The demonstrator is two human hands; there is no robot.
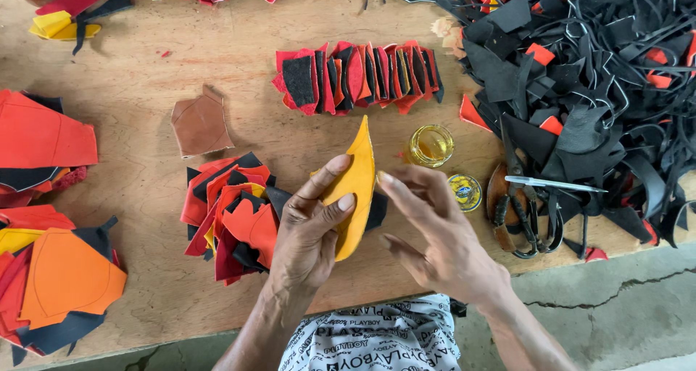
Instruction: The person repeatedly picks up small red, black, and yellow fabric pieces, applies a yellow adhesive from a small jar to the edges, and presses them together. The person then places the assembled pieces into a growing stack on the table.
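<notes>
Head view: left hand (308, 230) pinches yellow piece (353, 190) (held on edge), right hand (435, 230) fingertips touching it, fingers loosely spread; glue jar (430, 145) near.

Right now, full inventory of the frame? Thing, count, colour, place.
yellow leather piece: one, yellow-orange, held upright at centre
row of cut pieces: one overlapping row, red and black, top centre
brown piece: one, brown, left of centre, lying alone
pile of pieces: one, red, black and orange, beside the left hand
stacks at left edge: several, red, orange, black, yellow
scrap heap: one large, mostly black with red bits, top right
glass jar: one, open, yellowish, right of centre
jar lid: one, yellow, just below the jar
scissors: one pair, dark, by the heap
wooden table: one, tan
left hand: grips the yellow piece
right hand: open, fingertips by the piece's edge
</notes>
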